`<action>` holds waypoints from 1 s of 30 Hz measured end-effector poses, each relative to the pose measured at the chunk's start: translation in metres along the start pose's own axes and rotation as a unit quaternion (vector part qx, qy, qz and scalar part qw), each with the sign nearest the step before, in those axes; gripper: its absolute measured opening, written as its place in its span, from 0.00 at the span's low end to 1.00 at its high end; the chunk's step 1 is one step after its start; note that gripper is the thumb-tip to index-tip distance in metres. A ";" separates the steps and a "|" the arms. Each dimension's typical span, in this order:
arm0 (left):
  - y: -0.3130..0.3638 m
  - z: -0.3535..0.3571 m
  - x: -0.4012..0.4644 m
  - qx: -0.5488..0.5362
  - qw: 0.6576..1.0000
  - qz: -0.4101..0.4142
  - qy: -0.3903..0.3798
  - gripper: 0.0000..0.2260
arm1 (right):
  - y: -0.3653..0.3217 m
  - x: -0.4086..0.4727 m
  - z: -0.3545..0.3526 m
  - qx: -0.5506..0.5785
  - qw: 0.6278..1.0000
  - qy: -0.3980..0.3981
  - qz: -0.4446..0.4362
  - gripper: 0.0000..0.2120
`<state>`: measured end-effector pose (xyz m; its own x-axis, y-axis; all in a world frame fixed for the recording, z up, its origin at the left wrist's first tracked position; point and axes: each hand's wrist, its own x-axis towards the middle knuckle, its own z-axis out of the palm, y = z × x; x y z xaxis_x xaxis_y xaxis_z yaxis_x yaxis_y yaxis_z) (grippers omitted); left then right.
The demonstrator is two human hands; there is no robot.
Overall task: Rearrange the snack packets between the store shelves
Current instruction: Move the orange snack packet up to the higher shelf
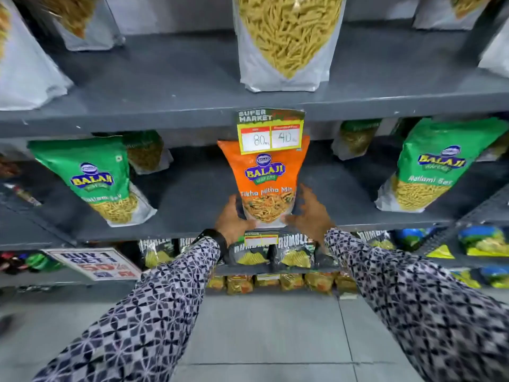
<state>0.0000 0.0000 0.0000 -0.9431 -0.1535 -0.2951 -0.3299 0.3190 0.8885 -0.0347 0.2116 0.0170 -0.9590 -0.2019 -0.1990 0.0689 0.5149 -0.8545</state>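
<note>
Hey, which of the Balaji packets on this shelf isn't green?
The orange packet in the middle, between the left hand and right hand; the left packet and right packet are green.

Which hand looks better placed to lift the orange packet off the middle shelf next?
Left, probably. The left hand grips the orange packet at its lower corner, thumb up the side. The right hand is blurred, fingers spread beside the other edge, contact unclear.

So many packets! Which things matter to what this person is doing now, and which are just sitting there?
In the job: orange packet, left hand and right hand at its base, middle shelf under it.
Just there: green packets, price tag, offer sign, black chip bags below.
</note>
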 end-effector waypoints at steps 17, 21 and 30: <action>0.000 0.034 -0.025 0.024 0.999 0.020 -0.010 0.23 | 0.037 -0.016 -0.004 0.000 0.999 0.039 0.028 0.25; 0.018 0.058 -0.068 0.052 0.995 0.054 -0.060 0.27 | 0.044 -0.078 -0.038 0.007 0.998 0.055 0.037 0.24; 0.110 0.109 -0.162 0.052 0.978 0.172 -0.104 0.20 | 0.009 -0.207 -0.144 0.013 0.988 0.147 -0.042 0.24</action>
<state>0.1116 0.1620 0.1070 -0.9836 0.1696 -0.0607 0.0153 0.4143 0.9100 0.1253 0.3780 0.1194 -0.9998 0.0098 0.0176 -0.0106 0.4848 -0.8745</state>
